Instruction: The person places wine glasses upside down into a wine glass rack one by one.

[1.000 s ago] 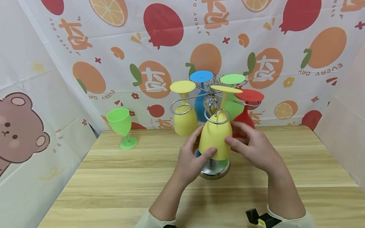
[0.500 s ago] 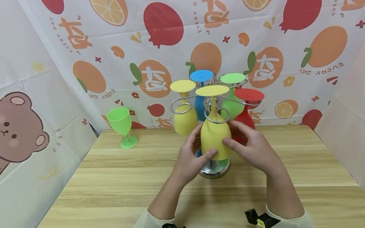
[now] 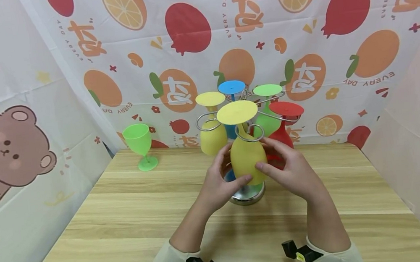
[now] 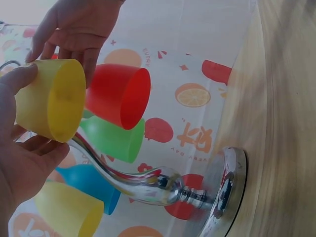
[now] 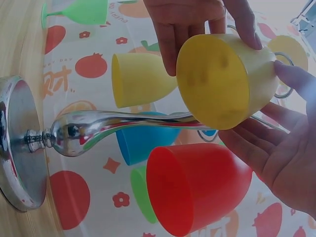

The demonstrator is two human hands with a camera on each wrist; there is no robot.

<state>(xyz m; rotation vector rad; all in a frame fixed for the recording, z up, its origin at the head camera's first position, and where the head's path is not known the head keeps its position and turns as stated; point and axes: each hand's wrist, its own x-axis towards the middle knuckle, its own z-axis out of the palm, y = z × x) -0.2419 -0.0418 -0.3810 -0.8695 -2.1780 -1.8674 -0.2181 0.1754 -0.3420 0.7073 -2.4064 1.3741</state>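
A yellow plastic goblet [image 3: 247, 157] hangs upside down in the front ring of a chrome goblet rack [image 3: 248, 199]. Its foot leans toward me and a little left. My left hand [image 3: 222, 184] holds the bowl from the left, thumb in front and fingers behind. From the other side my right hand [image 3: 289, 167] grips the same bowl, its thumb on the front. The right wrist view shows the open mouth of the bowl [image 5: 212, 81] between both hands. Close by the right fingers hangs a red goblet [image 5: 197, 185].
Other inverted goblets hang from the rack: yellow [image 3: 214, 141], blue [image 3: 231, 87] and green [image 3: 267, 90]. A green goblet [image 3: 138, 140] stands upright at the table's back left. Behind the wooden table [image 3: 127, 223] hangs a fruit-print cloth [image 3: 195, 56].
The front goblet's foot has swung from leaning right, through upright, to leaning left and toward me. Both hands stay around the bowl with small thumb shifts.
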